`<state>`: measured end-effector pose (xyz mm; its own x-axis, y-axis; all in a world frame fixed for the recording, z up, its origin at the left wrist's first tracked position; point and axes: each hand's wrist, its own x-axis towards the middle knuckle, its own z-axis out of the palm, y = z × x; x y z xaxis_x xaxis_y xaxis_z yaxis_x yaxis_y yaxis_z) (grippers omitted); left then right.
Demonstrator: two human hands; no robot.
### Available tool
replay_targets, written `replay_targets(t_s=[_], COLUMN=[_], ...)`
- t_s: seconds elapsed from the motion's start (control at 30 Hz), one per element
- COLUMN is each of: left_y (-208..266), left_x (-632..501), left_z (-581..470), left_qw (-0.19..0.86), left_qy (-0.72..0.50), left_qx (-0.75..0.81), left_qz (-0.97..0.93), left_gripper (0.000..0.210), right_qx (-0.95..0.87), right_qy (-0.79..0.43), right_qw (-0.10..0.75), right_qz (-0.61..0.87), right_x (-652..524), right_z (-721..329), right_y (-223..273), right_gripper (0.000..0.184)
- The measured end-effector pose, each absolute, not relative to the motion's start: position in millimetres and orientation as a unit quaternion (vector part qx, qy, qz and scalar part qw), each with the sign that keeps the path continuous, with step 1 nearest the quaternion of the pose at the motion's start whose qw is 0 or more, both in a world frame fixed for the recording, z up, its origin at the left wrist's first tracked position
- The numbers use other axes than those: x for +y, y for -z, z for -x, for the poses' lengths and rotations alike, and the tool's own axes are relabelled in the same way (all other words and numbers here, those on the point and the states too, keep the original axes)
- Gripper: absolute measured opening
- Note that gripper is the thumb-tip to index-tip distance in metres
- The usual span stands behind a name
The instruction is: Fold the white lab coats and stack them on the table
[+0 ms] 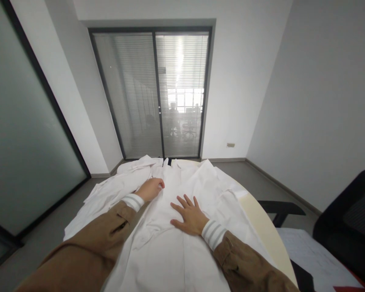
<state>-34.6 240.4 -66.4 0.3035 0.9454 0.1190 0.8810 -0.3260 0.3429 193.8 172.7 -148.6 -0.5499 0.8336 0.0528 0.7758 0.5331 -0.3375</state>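
White garment [185, 251] laid over a table [258, 215]
Right hand [190, 215] flat on it, fingers spread; left hand [150, 189] curled against it, whether pinching I cannot tell. The garment nears the far edge, short of the right.

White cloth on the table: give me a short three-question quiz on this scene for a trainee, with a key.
1. Which hand lies with its fingers spread on the white cloth?
2. True or false: the black chair stands on the left side of the table.
3. What pattern shows on the cuffs? A) dots B) stripes C) checks

Key
1. The right hand.
2. False; the black chair is on the right of the table.
3. B.
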Motion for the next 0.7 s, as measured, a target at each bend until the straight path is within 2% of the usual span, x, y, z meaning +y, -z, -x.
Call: replay_targets(t_s=[0.2,0.5,0.6,0.7], left_y=[78,121,129,131], left_x=[252,260,255,250], left_z=[11,-10,-9,-4], left_qw=[0.153,0.204,0.214,0.218], left_qy=[-0.130,-0.186,-0.198,-0.198], left_qx=[0.555,0.546,0.537,0.541], left_qz=[-0.807,-0.791,-0.792,-0.788], left_gripper=[0.023,0.026,0.023,0.028], right_qx=[-0.869,-0.872,-0.880,-0.882], right_qy=[-0.147,-0.141,-0.122,-0.096], right_qw=[0.095,0.109,0.138,0.185], right_qz=[0.464,0.457,0.438,0.423], right_x=[173,174,173,174], right_z=[-194,-195,-194,-191], right_y=[146,147,146,144], right_gripper=[0.077,0.074,0.065,0.045])
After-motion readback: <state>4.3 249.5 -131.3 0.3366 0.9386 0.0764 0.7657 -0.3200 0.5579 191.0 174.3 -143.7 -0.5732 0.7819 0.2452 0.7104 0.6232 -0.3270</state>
